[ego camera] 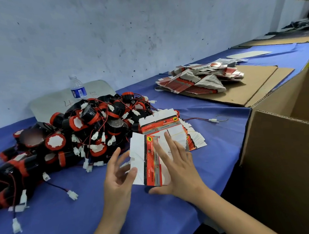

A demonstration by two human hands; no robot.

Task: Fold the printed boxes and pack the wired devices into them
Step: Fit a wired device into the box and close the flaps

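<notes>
Flat red-and-white printed cardboard box blank, held just above the blue cloth-covered table near the front edge, between both hands; not yet opened into a box. Left hand at the blank's white left flap, fingers spread and loosely curved, thumb tip touching the flap's lower left edge. Right hand lying over the blank's right half, fingers straight and apart, thumb reaching under the bottom edge. No firm clamp by either hand, by the look of it.

To do the step well: better to pinch the white flap between left thumb and fingers, steady the red panel with the right, then push the two long creases toward each other so the sleeve pops square. Worth keeping fingers off the slotted tabs, likely to bend. Thin card, probably springy, so each crease pressed fully before the bottom flaps are tucked.

Just behind, a fanned stack of the same flat printed blanks on the cloth. To the left, a tangled heap of black-and-red round wired devices with white plug connectors, wires crossing; lifting one by its body rather than its lead should avoid dragging neighbours. Farther back right, a larger pile of flat printed blanks on brown cardboard sheets. Clear plastic water bottle with blue label by the wall. Open brown corrugated carton at the right edge, probably for packed boxes
</notes>
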